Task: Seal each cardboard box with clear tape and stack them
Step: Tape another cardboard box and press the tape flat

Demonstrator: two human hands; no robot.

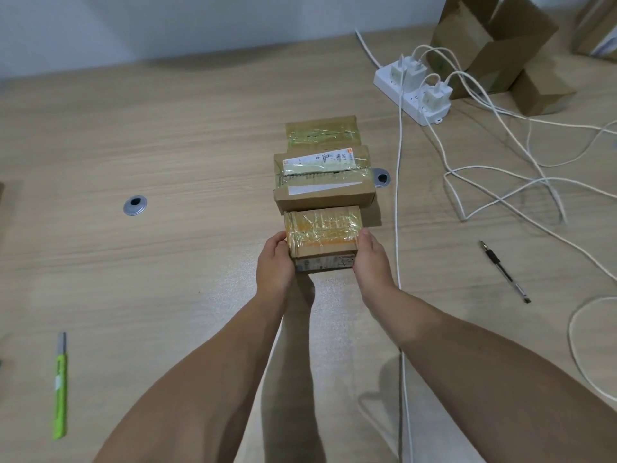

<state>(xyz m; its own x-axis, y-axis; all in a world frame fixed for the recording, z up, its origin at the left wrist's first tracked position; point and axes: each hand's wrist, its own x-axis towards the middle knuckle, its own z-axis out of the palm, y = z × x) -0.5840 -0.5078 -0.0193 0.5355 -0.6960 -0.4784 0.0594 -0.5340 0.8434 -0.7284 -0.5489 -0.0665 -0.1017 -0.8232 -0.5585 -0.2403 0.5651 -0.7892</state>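
A small cardboard box [323,236], its top covered in wrinkled clear tape, is held between both hands near the table's middle. My left hand [275,262] grips its left side and my right hand [370,259] grips its right side. Just beyond it lies a larger taped box [323,182] with a white label on top. A third taped box [323,132] lies behind that one, partly hidden. I cannot tell whether the small box touches the table.
A white power strip [412,91] with chargers and loose white cables [484,182] spreads over the right side. Open cardboard boxes [494,51] stand at the back right. A black pen [504,270] lies right, a green utility knife [60,385] left. Two round grommets [135,206] sit in the wooden table.
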